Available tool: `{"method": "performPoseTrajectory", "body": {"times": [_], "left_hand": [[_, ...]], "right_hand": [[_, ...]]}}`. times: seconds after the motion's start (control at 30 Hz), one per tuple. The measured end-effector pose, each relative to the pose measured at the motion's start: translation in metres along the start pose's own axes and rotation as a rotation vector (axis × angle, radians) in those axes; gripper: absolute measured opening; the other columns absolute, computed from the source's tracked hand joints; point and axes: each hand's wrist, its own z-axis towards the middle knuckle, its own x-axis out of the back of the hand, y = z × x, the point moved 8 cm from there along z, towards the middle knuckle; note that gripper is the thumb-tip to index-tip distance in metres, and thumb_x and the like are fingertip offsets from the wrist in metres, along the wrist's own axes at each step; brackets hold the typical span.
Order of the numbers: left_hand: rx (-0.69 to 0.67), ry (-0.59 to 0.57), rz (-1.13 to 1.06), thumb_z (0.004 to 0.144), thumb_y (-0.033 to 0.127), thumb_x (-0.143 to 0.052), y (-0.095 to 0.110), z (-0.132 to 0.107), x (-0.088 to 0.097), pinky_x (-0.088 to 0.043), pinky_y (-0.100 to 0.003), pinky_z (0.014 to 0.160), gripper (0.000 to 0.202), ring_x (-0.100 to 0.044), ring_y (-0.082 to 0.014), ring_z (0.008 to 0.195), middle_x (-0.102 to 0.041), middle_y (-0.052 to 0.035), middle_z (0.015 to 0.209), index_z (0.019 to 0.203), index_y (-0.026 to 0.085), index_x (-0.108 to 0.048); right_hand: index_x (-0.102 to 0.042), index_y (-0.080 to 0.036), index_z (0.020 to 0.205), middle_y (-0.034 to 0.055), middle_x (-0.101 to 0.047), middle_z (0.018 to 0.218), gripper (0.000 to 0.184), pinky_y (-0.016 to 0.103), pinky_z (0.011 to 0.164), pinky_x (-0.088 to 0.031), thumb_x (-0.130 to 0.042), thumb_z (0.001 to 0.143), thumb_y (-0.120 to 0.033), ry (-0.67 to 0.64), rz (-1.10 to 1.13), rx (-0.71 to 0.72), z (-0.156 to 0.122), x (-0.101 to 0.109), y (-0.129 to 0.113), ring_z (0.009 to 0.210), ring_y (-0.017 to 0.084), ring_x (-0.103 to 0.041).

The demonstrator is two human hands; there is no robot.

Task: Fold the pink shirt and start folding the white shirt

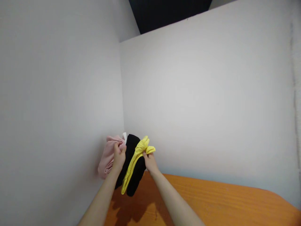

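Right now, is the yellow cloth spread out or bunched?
Bunched: the yellow cloth runs as a narrow, creased strip along the black fabric, gathered near its top at the right hand.

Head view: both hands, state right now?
Left hand: closed, pinching the gathered edge of the soft pale pink cloth bundle.
Right hand: closed, holding the bright yellow knotted cloth strip near its knot.
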Motion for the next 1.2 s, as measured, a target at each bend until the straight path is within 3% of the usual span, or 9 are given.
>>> {"method": "performPoseTrajectory", "body": {"times": [0.13, 0.3, 0.5, 0.63, 0.77, 0.87, 0.97, 1.13, 1.2], "left_hand": [[-0.157, 0.029, 0.094, 0.081, 0.029, -0.05, 0.028, 0.037, 0.005, -0.036, -0.042, 0.104, 0.02, -0.049, -0.0238, 0.11, -0.051, -0.0068, 0.109, 0.099, 0.024, -0.044], [-0.228, 0.061, 0.176, 0.081, 0.026, -0.052, 0.035, 0.046, 0.01, -0.036, -0.046, 0.104, 0.022, -0.048, -0.0262, 0.109, -0.051, -0.0071, 0.107, 0.101, 0.023, -0.045], [-0.188, 0.195, 0.164, 0.082, 0.028, -0.05, 0.019, 0.03, 0.026, -0.036, -0.046, 0.104, 0.021, -0.047, -0.0266, 0.11, -0.049, -0.0094, 0.109, 0.101, 0.022, -0.042], [-0.154, 0.248, 0.095, 0.085, 0.03, -0.047, 0.023, 0.029, 0.028, -0.03, -0.043, 0.108, 0.025, -0.042, -0.024, 0.118, -0.046, -0.0108, 0.119, 0.108, 0.021, -0.04], [-0.091, -0.001, -0.007, 0.08, 0.035, -0.052, 0.034, 0.038, 0.005, -0.039, -0.037, 0.1, 0.018, -0.053, -0.0203, 0.102, -0.059, -0.0056, 0.102, 0.092, 0.021, -0.054], [0.017, -0.217, -0.086, 0.066, 0.039, -0.065, 0.035, 0.034, -0.011, -0.048, -0.032, 0.08, 0.021, -0.058, -0.0175, 0.078, -0.062, -0.0007, 0.076, 0.074, 0.021, -0.058], [0.134, -0.269, -0.161, 0.061, 0.043, -0.069, 0.036, 0.02, -0.014, -0.047, -0.026, 0.065, 0.031, -0.057, -0.0144, 0.067, -0.061, 0.0013, 0.069, 0.075, 0.019, -0.057], [0.2, -0.332, -0.213, 0.058, 0.042, -0.073, 0.049, 0.004, -0.02, -0.046, -0.022, 0.061, 0.037, -0.059, -0.0129, 0.067, -0.065, 0.0008, 0.074, 0.082, 0.018, -0.059], [0.201, -0.356, -0.177, 0.057, 0.038, -0.074, 0.051, 0.003, -0.02, -0.045, -0.022, 0.057, 0.034, -0.059, -0.0133, 0.063, -0.066, -0.0001, 0.071, 0.081, 0.017, -0.063]], "right_hand": [[-0.064, -0.016, 0.102, 0.0078, -0.063, 0.117, 0.021, 0.047, 0.098, -0.044, -0.062, 0.087, -0.03, -0.047, -0.17, -0.111, 0.039, 0.017, 0.007, 0.113, 0.024, -0.057], [-0.062, -0.014, 0.099, 0.0025, -0.067, 0.091, 0.027, 0.033, 0.071, -0.056, -0.055, 0.093, -0.038, -0.094, -0.171, -0.17, 0.074, 0.027, -0.005, 0.076, 0.013, -0.065], [-0.056, -0.016, 0.116, 0.0068, -0.064, 0.11, 0.033, 0.035, 0.078, -0.055, -0.046, 0.097, -0.041, 0.018, -0.116, -0.056, 0.099, 0.041, -0.052, 0.089, 0.016, -0.064], [-0.062, -0.016, 0.106, 0.0043, -0.068, 0.099, 0.026, 0.032, 0.072, -0.056, -0.058, 0.09, -0.036, -0.148, -0.202, -0.097, 0.079, 0.024, -0.047, 0.082, 0.015, -0.065], [-0.064, -0.015, 0.082, 0.0017, -0.068, 0.074, 0.023, 0.029, 0.064, -0.055, -0.077, 0.073, -0.031, -0.339, -0.296, -0.192, 0.042, 0.007, -0.025, 0.068, 0.015, -0.064], [-0.062, -0.016, 0.077, 0.0042, -0.068, 0.07, 0.025, 0.026, 0.061, -0.054, -0.067, 0.081, -0.04, -0.377, -0.288, -0.205, 0.022, 0.005, -0.019, 0.065, 0.015, -0.065], [-0.062, -0.015, 0.079, 0.0068, -0.069, 0.071, 0.043, 0.028, 0.053, -0.053, -0.045, 0.091, -0.053, -0.427, -0.245, -0.244, 0.005, 0.001, -0.014, 0.054, 0.015, -0.064], [-0.06, -0.014, 0.096, 0.0051, -0.069, 0.078, 0.033, 0.027, 0.05, -0.052, -0.07, 0.079, -0.04, -0.375, -0.24, -0.249, -0.018, -0.002, 0.003, 0.054, 0.015, -0.062], [-0.061, -0.015, 0.095, 0.0011, -0.068, 0.076, 0.027, 0.025, 0.054, -0.052, -0.07, 0.08, -0.035, -0.336, -0.225, -0.235, -0.023, 0.001, 0.009, 0.057, 0.012, -0.061]]}}
